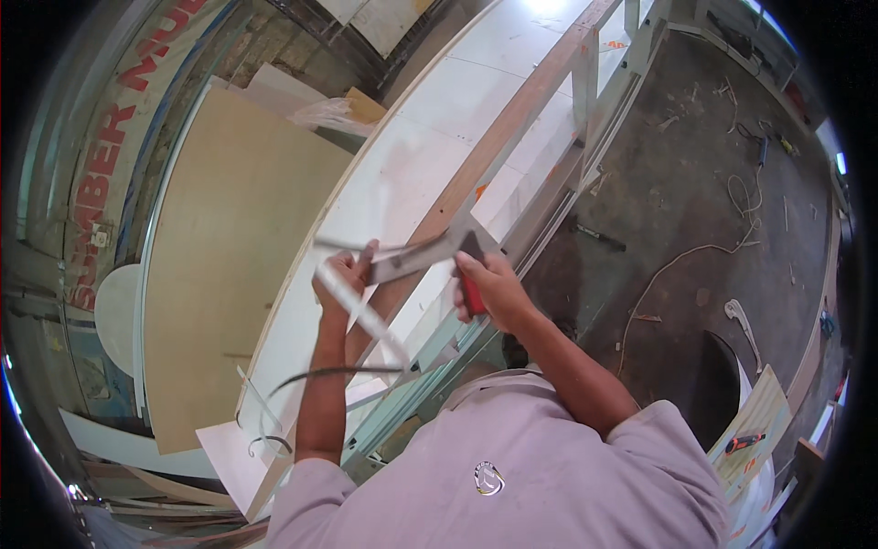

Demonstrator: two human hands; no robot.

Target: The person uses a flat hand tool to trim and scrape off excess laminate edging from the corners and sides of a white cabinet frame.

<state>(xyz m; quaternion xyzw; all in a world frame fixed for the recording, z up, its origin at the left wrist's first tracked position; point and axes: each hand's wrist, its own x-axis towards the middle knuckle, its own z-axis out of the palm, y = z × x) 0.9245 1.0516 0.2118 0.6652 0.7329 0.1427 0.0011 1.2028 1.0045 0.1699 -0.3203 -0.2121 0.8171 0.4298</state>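
My right hand [494,288] is closed round the red handle of a tool with a long grey metal part [412,261]. Motion blur keeps me from telling the tool's exact kind. The grey part reaches across toward my left hand [343,277], whose fingers are closed on a thin white strip [361,309]. That strip slants down to the right and is smeared by motion. A dark curved strip [334,372] crosses over my left forearm. Both hands are above a long white panel [412,119] with a brown wooden rail [494,160] along it.
A large tan board [238,247] leans to the left. On the dark floor at right lie a pale cable [677,267], a dark tool [601,238] and scraps. An orange-and-black cutter [745,443] rests on a board [764,412] at lower right.
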